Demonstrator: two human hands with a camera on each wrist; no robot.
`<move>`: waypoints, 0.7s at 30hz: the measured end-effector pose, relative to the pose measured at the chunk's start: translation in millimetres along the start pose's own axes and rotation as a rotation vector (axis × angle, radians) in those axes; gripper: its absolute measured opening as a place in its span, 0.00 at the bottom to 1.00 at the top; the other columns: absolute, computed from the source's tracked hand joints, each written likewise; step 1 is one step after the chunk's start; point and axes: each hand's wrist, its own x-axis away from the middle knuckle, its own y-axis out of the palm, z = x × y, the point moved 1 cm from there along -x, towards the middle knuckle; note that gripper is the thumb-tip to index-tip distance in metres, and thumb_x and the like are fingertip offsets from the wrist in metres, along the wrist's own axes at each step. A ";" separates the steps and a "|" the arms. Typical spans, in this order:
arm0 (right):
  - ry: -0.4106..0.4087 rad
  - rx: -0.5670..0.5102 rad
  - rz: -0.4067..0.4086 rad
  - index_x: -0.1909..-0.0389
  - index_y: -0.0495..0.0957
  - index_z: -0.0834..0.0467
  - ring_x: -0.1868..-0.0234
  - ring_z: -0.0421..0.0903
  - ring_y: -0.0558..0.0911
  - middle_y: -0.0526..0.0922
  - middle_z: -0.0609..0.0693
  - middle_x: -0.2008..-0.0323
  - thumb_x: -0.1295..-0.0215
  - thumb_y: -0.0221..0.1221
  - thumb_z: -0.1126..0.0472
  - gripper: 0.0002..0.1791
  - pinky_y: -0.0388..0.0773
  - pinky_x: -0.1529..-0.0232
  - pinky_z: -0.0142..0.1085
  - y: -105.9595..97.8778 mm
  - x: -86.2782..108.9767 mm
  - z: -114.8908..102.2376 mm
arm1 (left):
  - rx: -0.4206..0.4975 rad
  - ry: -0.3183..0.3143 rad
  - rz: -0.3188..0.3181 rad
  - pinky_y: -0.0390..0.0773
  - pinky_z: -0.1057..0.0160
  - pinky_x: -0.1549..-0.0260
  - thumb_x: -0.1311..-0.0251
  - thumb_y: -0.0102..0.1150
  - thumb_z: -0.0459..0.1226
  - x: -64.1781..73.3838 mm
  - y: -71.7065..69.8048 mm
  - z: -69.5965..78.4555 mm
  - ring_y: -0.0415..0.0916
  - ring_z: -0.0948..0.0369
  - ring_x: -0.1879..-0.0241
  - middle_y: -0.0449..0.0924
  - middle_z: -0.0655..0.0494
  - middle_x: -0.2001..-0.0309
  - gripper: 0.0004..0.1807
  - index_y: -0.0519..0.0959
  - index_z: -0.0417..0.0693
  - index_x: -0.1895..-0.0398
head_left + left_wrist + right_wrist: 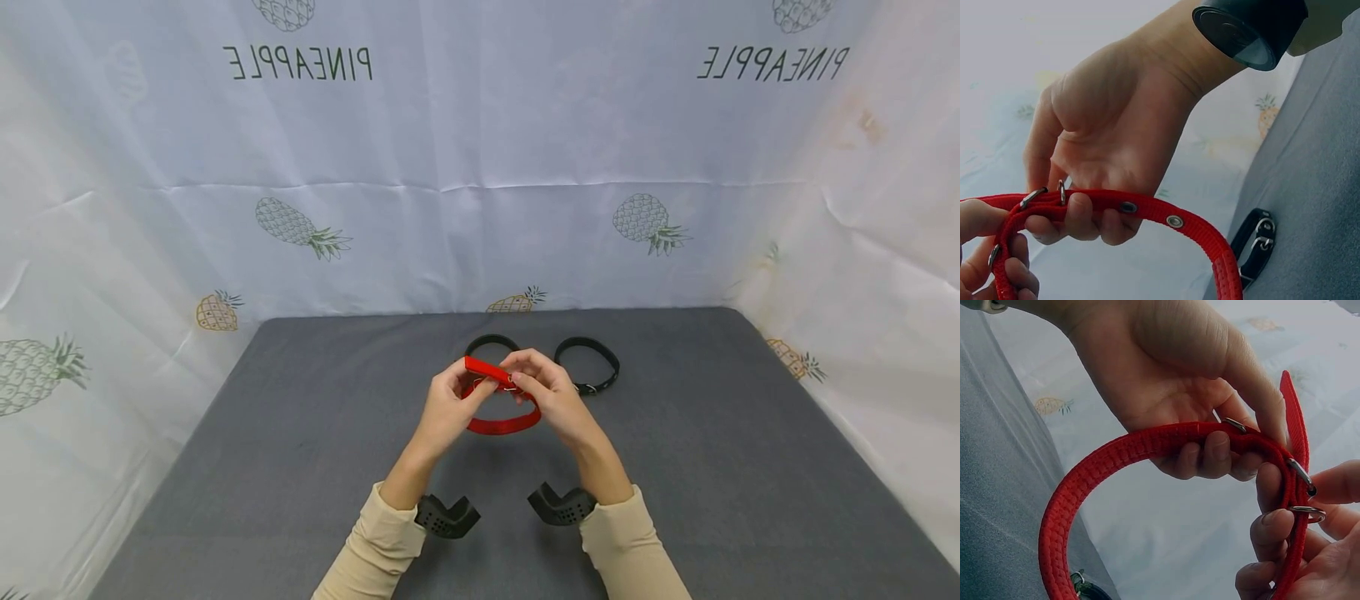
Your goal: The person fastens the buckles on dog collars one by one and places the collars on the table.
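A red collar (pixel 504 427) with metal eyelets, a silver buckle (pixel 1300 474) and a metal ring (pixel 1310 514) hangs in a loop above the table, held by both hands. My left hand (pixel 444 408) grips the strap beside the buckle, its fingers curled under the band in the left wrist view. On the other side of the buckle, my right hand (pixel 1179 381) pinches the collar between thumb and fingers. Through the buckle runs the strap, and its pointed red tip (pixel 1294 412) sticks up past the right thumb. Some right fingertips are hidden in the head view.
Behind the hands, two black collars lie on the grey table (pixel 315 467): a left one (pixel 491 337), partly hidden by the hands, and a right one (pixel 617 367) with its buckle at the front. White pineapple-print cloth (pixel 465 150) hangs at the back and sides.
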 end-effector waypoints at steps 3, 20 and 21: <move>-0.002 0.002 0.006 0.49 0.69 0.71 0.69 0.35 0.75 0.79 0.34 0.67 0.28 0.45 0.67 0.14 0.76 0.65 0.30 -0.4 -0.3 0.5 | -0.002 -0.005 -0.011 0.80 0.70 0.56 0.37 0.58 0.30 -0.6 -1.3 0.1 0.78 0.71 0.64 0.81 0.31 0.57 0.10 0.77 0.32 0.55; 0.001 -0.063 0.052 0.52 0.71 0.64 0.70 0.36 0.76 0.81 0.35 0.66 0.27 0.45 0.65 0.10 0.77 0.65 0.29 -9.5 0.3 2.5 | 0.040 -0.021 0.018 0.82 0.71 0.56 0.34 0.55 0.33 -1.7 -9.8 1.7 0.79 0.73 0.63 0.79 0.29 0.55 0.12 0.77 0.30 0.54; -0.004 -0.071 0.052 0.53 0.72 0.62 0.70 0.36 0.77 0.81 0.35 0.66 0.27 0.46 0.65 0.09 0.76 0.65 0.28 -10.1 0.5 2.9 | 0.041 -0.016 0.015 0.82 0.71 0.56 0.34 0.56 0.33 -1.5 -9.7 1.8 0.79 0.73 0.63 0.79 0.29 0.55 0.12 0.77 0.30 0.54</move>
